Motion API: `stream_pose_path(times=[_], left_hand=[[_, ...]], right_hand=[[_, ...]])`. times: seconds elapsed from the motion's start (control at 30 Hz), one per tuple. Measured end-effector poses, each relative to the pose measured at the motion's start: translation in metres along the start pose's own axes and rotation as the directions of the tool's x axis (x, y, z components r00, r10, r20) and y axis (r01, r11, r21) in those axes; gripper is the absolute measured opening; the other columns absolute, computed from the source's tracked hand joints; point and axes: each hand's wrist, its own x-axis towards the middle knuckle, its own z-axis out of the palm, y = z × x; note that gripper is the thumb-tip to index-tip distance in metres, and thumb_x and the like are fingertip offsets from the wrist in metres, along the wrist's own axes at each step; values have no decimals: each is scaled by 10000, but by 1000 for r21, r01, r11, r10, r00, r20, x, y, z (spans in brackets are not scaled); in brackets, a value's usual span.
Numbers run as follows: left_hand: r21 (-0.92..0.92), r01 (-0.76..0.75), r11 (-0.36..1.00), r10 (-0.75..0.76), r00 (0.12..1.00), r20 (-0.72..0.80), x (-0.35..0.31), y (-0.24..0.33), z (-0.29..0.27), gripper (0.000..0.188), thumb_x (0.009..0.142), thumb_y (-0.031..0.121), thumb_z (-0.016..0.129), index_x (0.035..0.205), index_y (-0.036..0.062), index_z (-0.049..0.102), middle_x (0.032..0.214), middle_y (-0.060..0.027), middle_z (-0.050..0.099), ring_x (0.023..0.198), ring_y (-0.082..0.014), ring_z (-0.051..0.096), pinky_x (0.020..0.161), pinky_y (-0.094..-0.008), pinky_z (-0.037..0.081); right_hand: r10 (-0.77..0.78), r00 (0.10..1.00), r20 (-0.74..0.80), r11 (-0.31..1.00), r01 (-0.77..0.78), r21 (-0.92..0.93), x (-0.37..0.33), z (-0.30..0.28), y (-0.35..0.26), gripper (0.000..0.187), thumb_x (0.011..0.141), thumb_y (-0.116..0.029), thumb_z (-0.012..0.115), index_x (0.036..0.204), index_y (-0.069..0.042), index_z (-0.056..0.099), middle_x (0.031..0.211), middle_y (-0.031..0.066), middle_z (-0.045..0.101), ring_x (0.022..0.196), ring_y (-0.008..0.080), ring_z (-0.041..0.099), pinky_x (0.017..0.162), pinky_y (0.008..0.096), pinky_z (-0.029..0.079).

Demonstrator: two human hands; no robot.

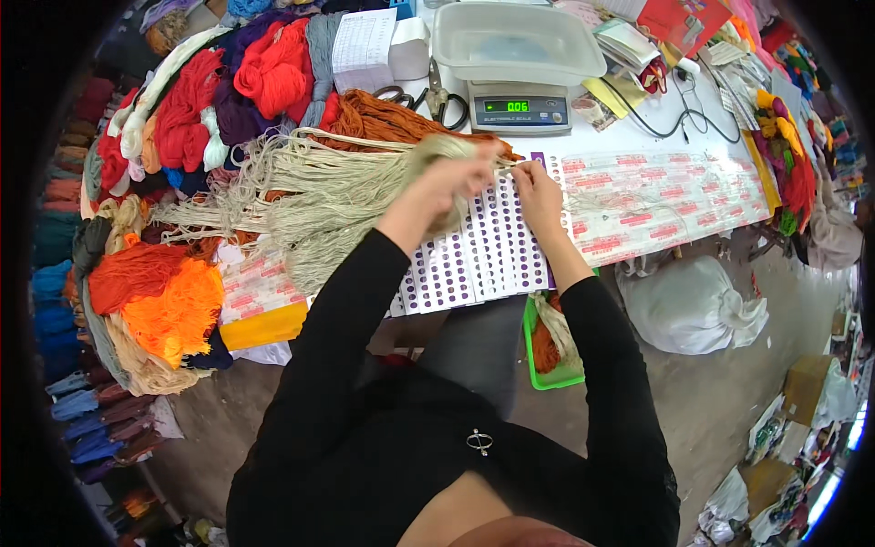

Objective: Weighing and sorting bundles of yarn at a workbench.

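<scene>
Beyond, scale (521, 114); skein (342, 214) overlaps punched card (497, 255); left hand (448, 179) grip blurred, unclear; right hand (540, 195) pinched.

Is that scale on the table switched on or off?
On: green digits glow on the front of the scale.

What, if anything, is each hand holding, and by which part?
The blurred left hand seems to hold pale yarn near its right end. Whether the right hand, at the punched card, holds anything cannot be told.
</scene>
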Motion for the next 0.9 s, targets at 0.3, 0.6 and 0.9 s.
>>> stream_pose_path(times=[0.3, 0.6, 0.9], left_hand=[[-404, -205, 891, 155, 976, -155, -38, 21, -74, 86, 748, 36, 571, 736, 63, 490, 646, -3, 522, 434, -62, 420, 373, -176, 344], [188, -210, 959, 269, 479, -836, -125, 34, -167, 368, 852, 447, 509, 1163, 260, 566, 708, 3, 519, 569, -73, 417, 527, -256, 357], [-376, -161, 912, 254, 944, 211, -116, -5, 25, 413, 955, 317, 346, 1219, 32, 485, 1054, -8, 531, 905, -75, 477, 789, -226, 386]], right_hand=[[-171, 982, 85, 948, 187, -256, -8, -3, -24, 314, 749, -306, 627, 979, -98, 574, 763, 76, 623, 715, 260, 609, 612, 365, 460], [-27, 990, 135, 975, 56, -214, -5, -7, -24, 336, 754, -345, 622, 988, -106, 595, 767, 52, 627, 706, 224, 607, 618, 336, 453], [-184, 928, 323, 735, -88, 672, -76, -7, -100, 132, 880, -125, 537, 874, 3, 568, 728, 11, 542, 601, 62, 482, 573, 196, 412]])
